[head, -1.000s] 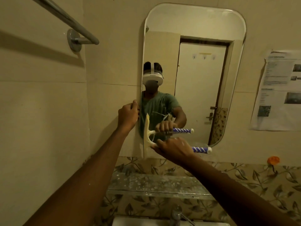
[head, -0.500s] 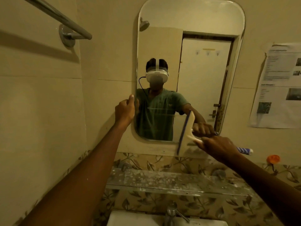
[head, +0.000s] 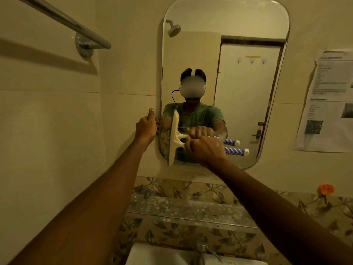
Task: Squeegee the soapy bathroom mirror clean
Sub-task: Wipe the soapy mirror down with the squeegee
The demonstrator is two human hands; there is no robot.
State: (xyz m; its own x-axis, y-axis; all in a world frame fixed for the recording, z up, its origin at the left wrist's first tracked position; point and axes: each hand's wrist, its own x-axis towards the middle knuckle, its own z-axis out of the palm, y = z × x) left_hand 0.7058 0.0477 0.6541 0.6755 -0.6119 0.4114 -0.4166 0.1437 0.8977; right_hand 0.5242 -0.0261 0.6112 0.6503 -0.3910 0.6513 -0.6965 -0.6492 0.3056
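Note:
A tall mirror (head: 248, 25) with rounded corners hangs on the beige tiled wall. My right hand (head: 205, 150) grips the handle of a cream squeegee (head: 174, 138). Its blade stands upright against the glass near the mirror's lower left edge, and its blue-and-white striped handle end (head: 236, 151) sticks out to the right of my fist. My left hand (head: 146, 126) grips the mirror's left edge, thumb up, fingers curled round the rim. The glass reflects a person in a green shirt and a door.
A metal towel bar (head: 63, 20) juts from the wall at upper left. Below the mirror runs a speckled glass shelf (head: 187, 209), then a tap (head: 201, 249) over a white basin (head: 152, 255). A printed paper sheet (head: 330, 100) hangs on the right; an orange hook (head: 325, 189) sits lower.
The squeegee went from the mirror's lower left edge to the lower right half a second ago, and now stands back at the lower left. My left hand kept its hold on the mirror edge.

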